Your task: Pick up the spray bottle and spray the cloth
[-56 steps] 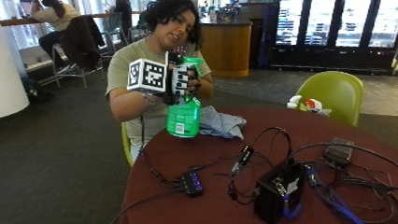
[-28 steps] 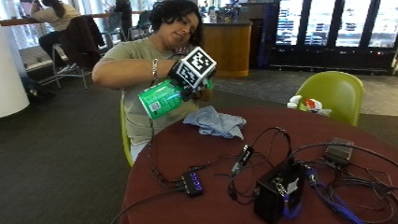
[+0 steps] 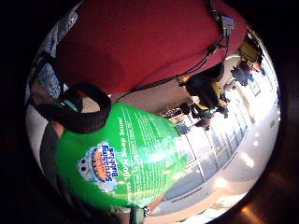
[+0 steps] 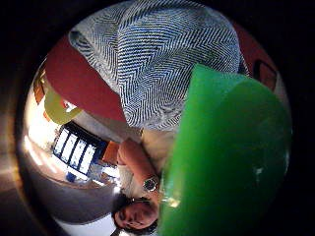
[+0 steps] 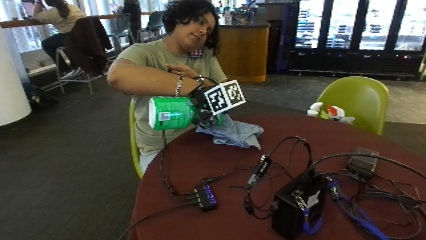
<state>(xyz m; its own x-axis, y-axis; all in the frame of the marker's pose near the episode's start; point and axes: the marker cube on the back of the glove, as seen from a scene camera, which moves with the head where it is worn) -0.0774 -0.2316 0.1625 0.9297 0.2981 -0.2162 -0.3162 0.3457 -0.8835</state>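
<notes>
right hand (image 5: 203,107) grip wrapped round green spray bottle (image 5: 172,113), bottle tipped sideways just above blue cloth (image 5: 231,133) on worktop (image 5: 219,165)

A café: serving counter (image 5: 243,52), glass-door fridges (image 5: 346,35), chairs (image 5: 356,100), round table (image 5: 219,165).

Green bottle (image 4: 231,162) close, seemingly over herringbone cloth (image 4: 162,59).
</notes>
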